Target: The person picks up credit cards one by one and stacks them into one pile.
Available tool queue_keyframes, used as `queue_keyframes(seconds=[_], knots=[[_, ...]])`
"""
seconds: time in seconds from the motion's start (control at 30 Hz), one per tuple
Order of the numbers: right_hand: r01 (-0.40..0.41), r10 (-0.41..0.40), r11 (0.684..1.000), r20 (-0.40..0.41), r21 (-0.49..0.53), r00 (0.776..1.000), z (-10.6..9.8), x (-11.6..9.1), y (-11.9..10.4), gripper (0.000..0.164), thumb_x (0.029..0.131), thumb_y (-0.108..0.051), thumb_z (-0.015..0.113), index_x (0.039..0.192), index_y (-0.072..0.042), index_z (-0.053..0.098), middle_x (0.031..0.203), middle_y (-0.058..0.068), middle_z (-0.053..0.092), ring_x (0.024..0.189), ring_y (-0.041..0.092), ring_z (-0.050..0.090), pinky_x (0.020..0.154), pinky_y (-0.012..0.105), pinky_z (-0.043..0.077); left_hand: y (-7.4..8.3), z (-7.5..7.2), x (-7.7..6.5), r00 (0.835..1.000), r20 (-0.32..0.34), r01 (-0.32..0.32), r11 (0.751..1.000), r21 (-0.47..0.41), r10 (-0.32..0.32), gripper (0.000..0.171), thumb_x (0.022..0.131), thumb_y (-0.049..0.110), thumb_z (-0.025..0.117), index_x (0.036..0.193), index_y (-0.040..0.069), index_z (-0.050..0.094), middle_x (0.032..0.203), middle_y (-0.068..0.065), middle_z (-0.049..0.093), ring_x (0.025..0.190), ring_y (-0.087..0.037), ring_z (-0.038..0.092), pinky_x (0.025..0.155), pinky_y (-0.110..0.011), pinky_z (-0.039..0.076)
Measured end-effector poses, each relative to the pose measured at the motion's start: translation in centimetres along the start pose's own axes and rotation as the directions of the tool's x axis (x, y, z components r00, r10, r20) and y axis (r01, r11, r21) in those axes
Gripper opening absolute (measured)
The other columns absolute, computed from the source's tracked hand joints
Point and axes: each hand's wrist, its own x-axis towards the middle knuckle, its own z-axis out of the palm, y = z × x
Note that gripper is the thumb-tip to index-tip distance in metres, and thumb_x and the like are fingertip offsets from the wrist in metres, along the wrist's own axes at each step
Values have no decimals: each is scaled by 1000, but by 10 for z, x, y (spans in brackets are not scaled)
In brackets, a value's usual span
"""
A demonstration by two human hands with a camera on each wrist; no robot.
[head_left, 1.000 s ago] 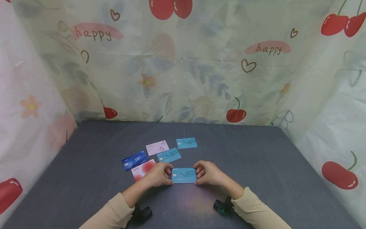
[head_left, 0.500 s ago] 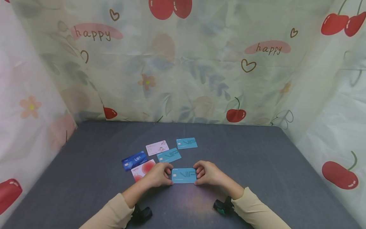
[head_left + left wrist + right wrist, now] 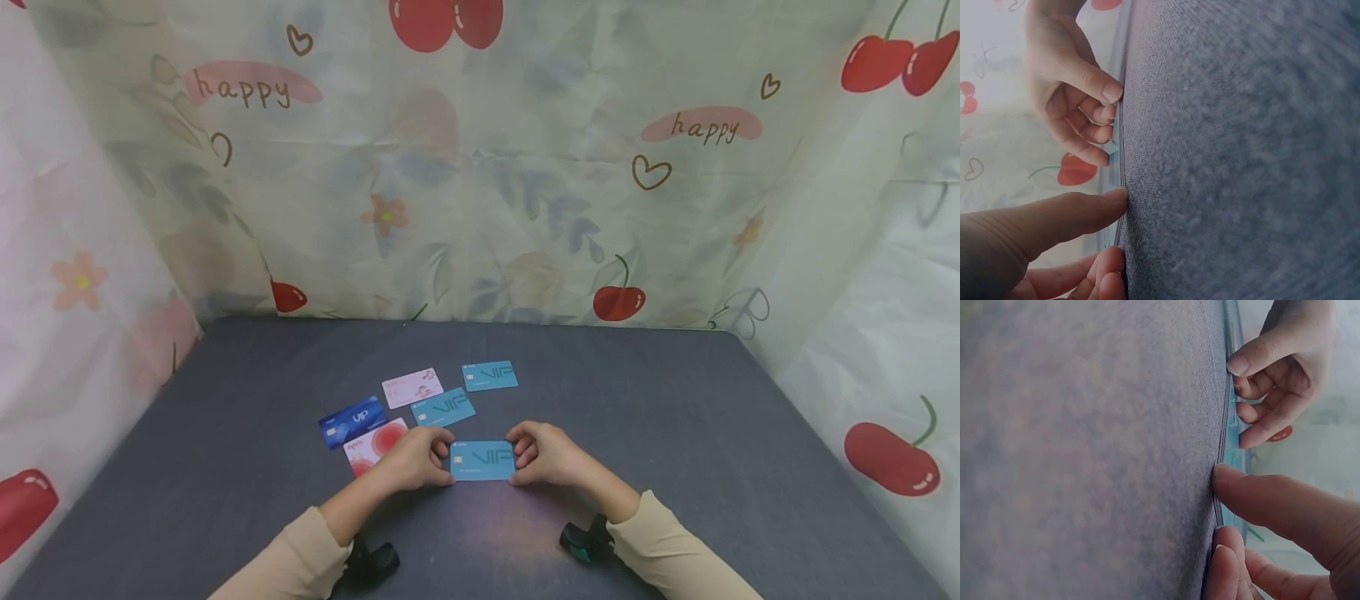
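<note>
A light blue VIP card (image 3: 482,461) lies flat at the near middle of the dark table, on what the wrist views show as a thin stack of several layers (image 3: 1122,134). My left hand (image 3: 418,458) holds its left end, thumb at the near corner and index finger at the far one. At the right end my right hand (image 3: 546,454) mirrors this grip, its other fingers curled. Seen from the right wrist, my right thumb (image 3: 1254,487) presses the near edge close to the cloth. Fingertips cover the card's corners.
Beyond the hands lie two more light blue VIP cards (image 3: 443,407) (image 3: 490,376), a pale pink card (image 3: 412,388) and a dark blue VIP card (image 3: 353,422). A pink card with red circles (image 3: 375,444) is partly hidden by my left hand. Patterned curtains (image 3: 480,208) enclose the table (image 3: 637,400).
</note>
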Motion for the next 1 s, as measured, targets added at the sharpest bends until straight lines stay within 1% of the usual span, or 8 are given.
queue_keyframes(seconds=[0.17,0.53,0.73,0.83,1.0], knots=[[-9,9,1000,-5,2,1000,0,1,0,53,68,-5,80,114,5,55,89,10,57,73,12,56,63,22,48,1,-1,-1,1000,3,-6,1000,-6,6,52,70,7,79,115,-7,59,85,-7,56,68,-11,51,58,-16,44],[2,-2,1000,-4,4,1000,-1,3,1,54,68,-7,81,113,5,55,90,10,58,74,11,58,65,22,50,1,-1,-1,999,17,28,999,-18,-28,55,70,9,79,119,-5,57,87,-7,56,70,-12,51,60,-17,46],[1,-1,1000,6,10,1000,-4,4,1,52,70,-9,80,114,5,55,92,11,59,76,12,59,67,23,51,1,-2,-1,1000,16,0,1000,-27,1,55,70,8,79,118,-6,57,88,-9,57,70,-12,52,60,-18,47],[-7,7,1000,9,16,1000,-6,5,0,52,71,-10,79,114,4,55,93,12,59,78,13,60,68,25,52,2,-4,-1,1000,19,-2,999,-42,3,53,71,7,78,118,-5,57,89,-9,58,70,-12,53,62,-20,49],[0,0,1000,-5,19,1000,-10,5,-1,50,72,-11,78,114,4,56,94,12,60,79,14,61,69,27,52,4,-9,0,1000,18,-21,999,-43,22,50,71,7,77,116,-5,58,88,-11,59,69,-12,54,61,-19,48]])
